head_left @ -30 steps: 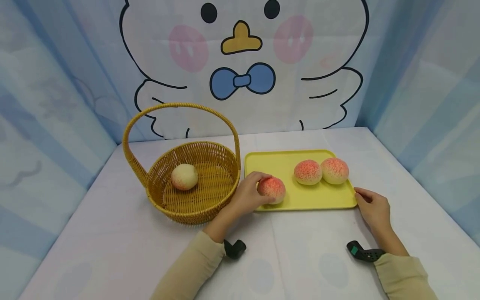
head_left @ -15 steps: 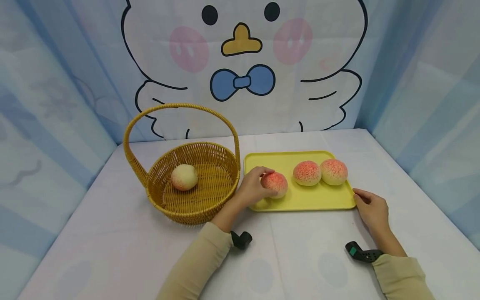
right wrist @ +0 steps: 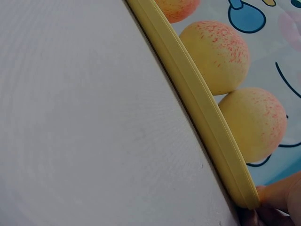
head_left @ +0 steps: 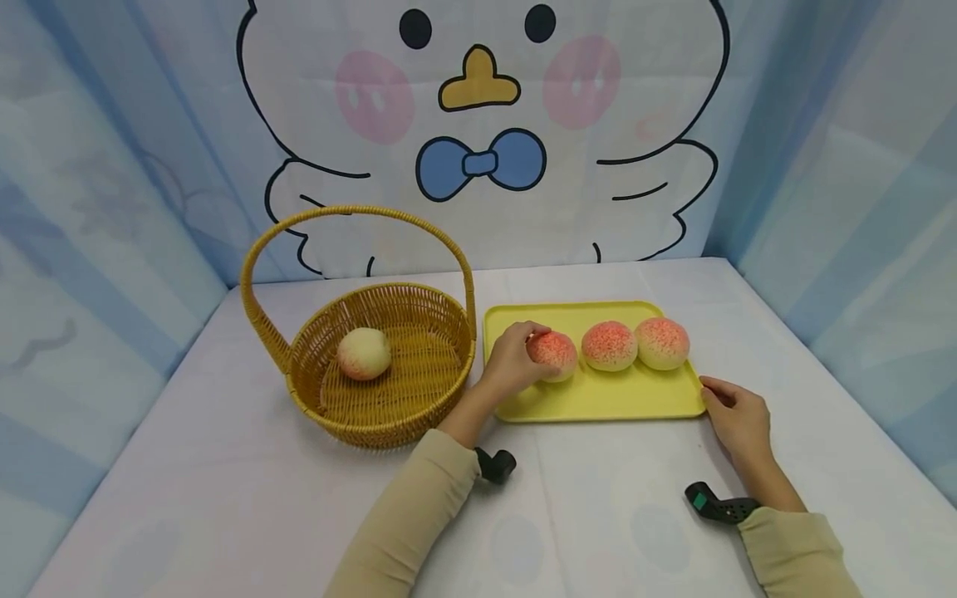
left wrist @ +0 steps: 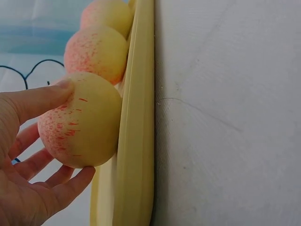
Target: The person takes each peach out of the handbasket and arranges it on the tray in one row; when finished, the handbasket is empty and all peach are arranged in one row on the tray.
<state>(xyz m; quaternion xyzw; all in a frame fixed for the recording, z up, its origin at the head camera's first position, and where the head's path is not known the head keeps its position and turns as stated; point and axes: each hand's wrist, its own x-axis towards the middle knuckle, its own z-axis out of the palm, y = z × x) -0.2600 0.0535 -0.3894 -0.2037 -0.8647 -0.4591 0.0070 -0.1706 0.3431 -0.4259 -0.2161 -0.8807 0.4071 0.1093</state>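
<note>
My left hand (head_left: pixel 514 364) grips a peach (head_left: pixel 555 355) over the left half of the yellow tray (head_left: pixel 598 404). In the left wrist view the thumb lies on one side of this peach (left wrist: pixel 84 122) and the fingers curl under the other. Two more peaches, a middle one (head_left: pixel 610 346) and a right one (head_left: pixel 662 343), sit side by side on the tray just to its right. My right hand (head_left: pixel 740 419) pinches the tray's right front corner; in the right wrist view the thumb (right wrist: pixel 282 193) is at that corner, the other fingers partly hidden.
Left of the tray stands a wicker basket (head_left: pixel 396 432) with a tall arched handle, and a pale peach (head_left: pixel 364 354) lies inside it. My left forearm passes close to the basket's right side. A cartoon-printed curtain (head_left: pixel 478 224) hangs behind the white table (head_left: pixel 224 482).
My left hand has carried its peach back and to the right, from the tray's front left toward the middle peach. My right hand stays at the tray corner.
</note>
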